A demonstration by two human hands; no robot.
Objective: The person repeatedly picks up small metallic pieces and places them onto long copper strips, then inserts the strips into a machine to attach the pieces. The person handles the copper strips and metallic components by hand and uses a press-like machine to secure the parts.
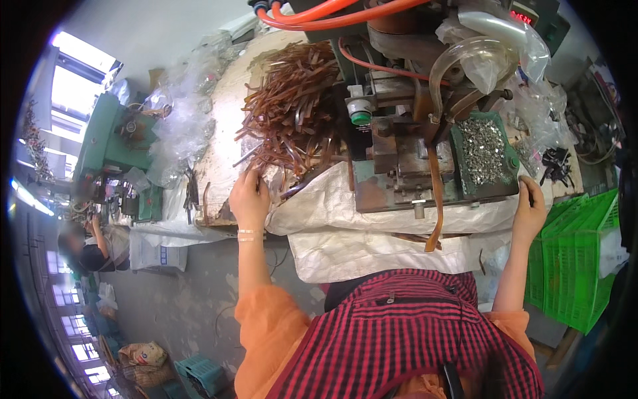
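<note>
My left hand [250, 201] is at the near edge of a tangled pile of brown flat strips [292, 100]. Its fingers are drawn together at the strips; whether one is pinched between them is hidden. At the right end of the bench-top press [399, 159], my right hand [530, 207] is beside the corner of a green tray [508, 174]. Those fingers are curled closed, and anything in them is too small to make out. One long brown strip [435, 199] runs down out of the press and hangs over its front edge.
Small silvery metal pieces [482, 149] fill the tray. A green button [361, 118] sits on the press, with orange hoses [332, 20] above. White sheeting [319, 213] covers the bench front. Green crates [575, 259] stand at right; another person [100, 249] works far left beside a green machine [113, 146].
</note>
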